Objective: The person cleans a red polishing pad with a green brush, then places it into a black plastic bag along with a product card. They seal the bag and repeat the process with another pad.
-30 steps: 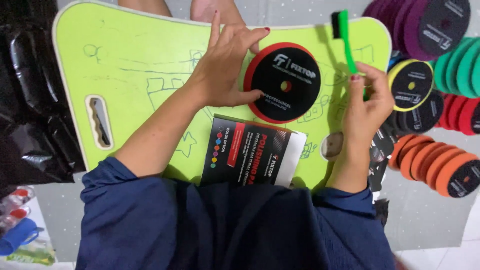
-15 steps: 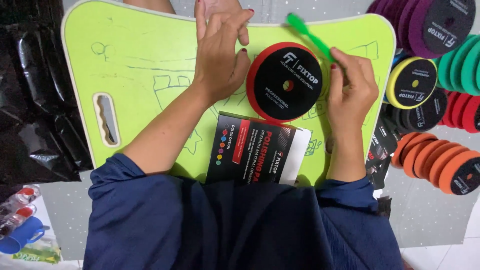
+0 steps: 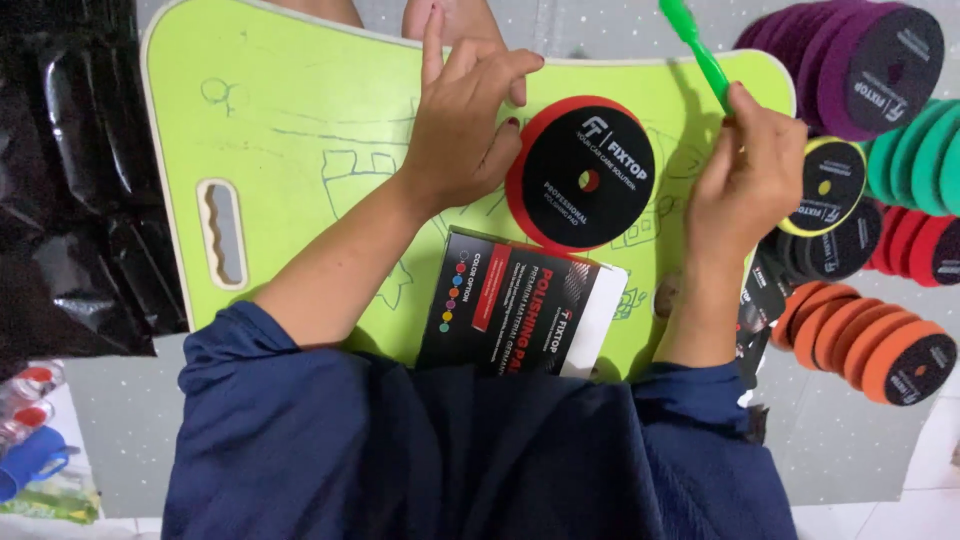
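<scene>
Our left hand (image 3: 465,125) lies palm down with fingers spread, index pointing straight away from us and thumb curled in to the right. Our right hand (image 3: 745,165) is raised and closed in a pinch. Both forearms are bare below dark blue sleeves (image 3: 300,400).

Bright, even light from above. Soft shadow under the right hand (image 3: 745,165) on the green board (image 3: 300,130). Glare on black plastic (image 3: 60,200). Sharp focus, slight bending at edges.
</scene>
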